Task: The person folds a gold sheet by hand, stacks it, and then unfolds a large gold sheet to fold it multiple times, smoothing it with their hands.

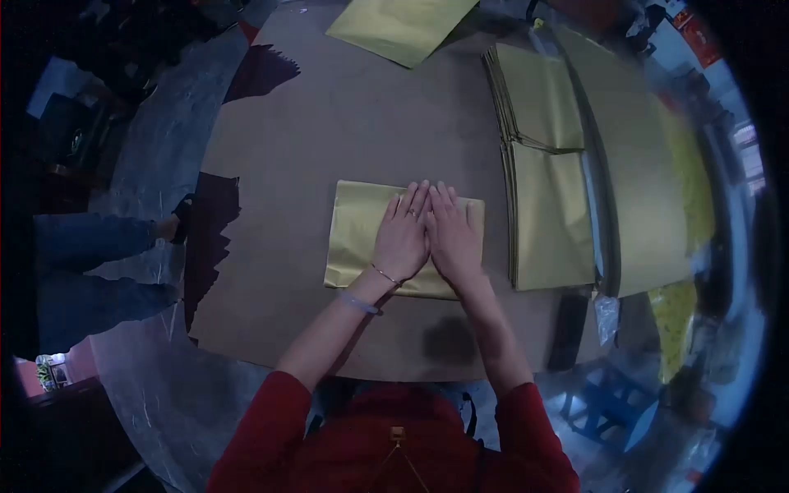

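Observation:
A folded sheet of gold paper lies flat in the middle of a brown cardboard-covered table. My left hand and my right hand lie side by side on the sheet's right half, palms down, fingers straight and close together, pressing it flat. The left wrist carries a thin bracelet and a pale band. Red sleeves cover both my upper arms.
A stack of folded gold sheets and a second stack lie to the right, beside a large gold sheet. Another gold sheet lies at the far edge. A person's jeans-clad legs are at left.

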Motion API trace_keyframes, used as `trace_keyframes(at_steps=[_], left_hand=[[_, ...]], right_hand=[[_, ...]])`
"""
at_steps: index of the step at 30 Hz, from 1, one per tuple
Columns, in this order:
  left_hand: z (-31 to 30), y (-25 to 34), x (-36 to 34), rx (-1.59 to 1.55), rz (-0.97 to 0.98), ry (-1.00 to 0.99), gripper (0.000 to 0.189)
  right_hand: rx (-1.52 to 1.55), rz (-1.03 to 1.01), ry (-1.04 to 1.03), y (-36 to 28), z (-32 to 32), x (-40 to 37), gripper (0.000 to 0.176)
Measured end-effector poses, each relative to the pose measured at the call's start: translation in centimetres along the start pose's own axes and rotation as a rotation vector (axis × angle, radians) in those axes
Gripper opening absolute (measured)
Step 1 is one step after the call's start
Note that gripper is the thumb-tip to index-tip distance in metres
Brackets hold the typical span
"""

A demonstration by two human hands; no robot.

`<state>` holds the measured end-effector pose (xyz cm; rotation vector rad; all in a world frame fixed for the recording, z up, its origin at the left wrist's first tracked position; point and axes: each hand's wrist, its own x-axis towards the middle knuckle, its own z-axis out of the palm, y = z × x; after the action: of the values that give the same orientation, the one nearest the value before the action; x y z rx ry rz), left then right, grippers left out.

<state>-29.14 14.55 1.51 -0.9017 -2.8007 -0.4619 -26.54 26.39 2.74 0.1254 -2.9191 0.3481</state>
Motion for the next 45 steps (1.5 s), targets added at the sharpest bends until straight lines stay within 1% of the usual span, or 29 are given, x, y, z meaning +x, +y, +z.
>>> trace_keyframes(at_steps=[1, 4, 7, 8, 10, 14, 16, 17, 20, 25, 28, 29, 31, 32, 37, 40, 43, 45], left_hand=[[0.0, -0.1, 0.1, -0.084, -0.004, 0.004, 0.052], [-0.1, 0.1, 0.0, -0.115, -0.004, 0.048, 0.051], [0.0, 0.2, 0.0, -0.111, -0.002, 0.077, 0.052], [0.1, 0.2, 0.0, -0.121, -0.004, 0.092, 0.053], [0.2, 0.1, 0.0, -0.101, 0.003, 0.102, 0.055], [0.0, -0.2, -0.1, -0.118, -0.011, 0.090, 0.056], [-0.1, -0.4, -0.2, -0.148, 0.033, 0.097, 0.059], [-0.2, -0.6, -0.2, -0.150, 0.032, 0.069, 0.062], [-0.6, -1.5, -0.5, -0.134, 0.021, 0.004, 0.060], [-1.5, -3.8, -1.2, -0.076, -0.054, -0.005, 0.060], [-2.2, -5.6, -1.6, -0.109, -0.109, -0.008, 0.057], [-2.6, -6.2, -1.8, -0.003, -0.115, -0.034, 0.057], [-3.3, -7.2, -2.1, 0.012, -0.153, -0.031, 0.060], [-3.6, -7.4, -2.2, 0.003, -0.181, -0.065, 0.060], [-3.4, -8.3, -2.4, 0.045, -0.168, -0.063, 0.060], [-3.5, -8.8, -2.5, 0.054, -0.138, -0.083, 0.063], [-3.7, -8.8, -2.3, 0.049, -0.124, -0.061, 0.064], [-3.9, -8.3, -2.3, 0.057, -0.107, -0.043, 0.061]], right_hand=[[0.023, 0.005, -0.008, 0.3, 0.2, -0.1, 0.045], [0.094, 0.024, -0.013, 1.3, 0.4, -0.6, 0.046], [-0.070, 0.062, 0.087, 2.2, 0.8, -1.1, 0.046], [-0.069, 0.058, 0.089, 2.5, 1.0, -1.2, 0.046], [-0.053, 0.132, 0.116, 2.8, 1.1, -1.3, 0.047], [-0.100, 0.138, 0.101, 2.6, 1.1, -1.2, 0.047], [-0.104, 0.123, 0.097, 2.7, 0.9, -1.2, 0.048], [-0.113, 0.124, 0.095, 2.8, 0.9, -1.3, 0.048], [-0.121, 0.138, 0.068, 2.7, 0.8, -1.5, 0.048], [-0.087, 0.150, 0.050, 2.9, 0.6, -1.4, 0.050], [-0.107, 0.123, 0.072, 3.2, 0.9, -1.4, 0.049], [-0.117, 0.116, 0.083, 3.2, 0.9, -1.4, 0.049], [-0.110, 0.138, 0.079, 3.1, 1.0, -1.3, 0.049], [-0.116, 0.133, 0.081, 3.2, 0.9, -1.3, 0.049], [-0.125, 0.131, 0.091, 3.1, 1.3, -1.3, 0.049], [-0.103, 0.147, 0.065, 2.9, 0.8, -1.4, 0.049], [-0.105, 0.157, 0.041, 3.0, 1.1, -1.3, 0.050], [-0.120, 0.139, 0.092, 3.1, 1.3, -1.4, 0.050]])
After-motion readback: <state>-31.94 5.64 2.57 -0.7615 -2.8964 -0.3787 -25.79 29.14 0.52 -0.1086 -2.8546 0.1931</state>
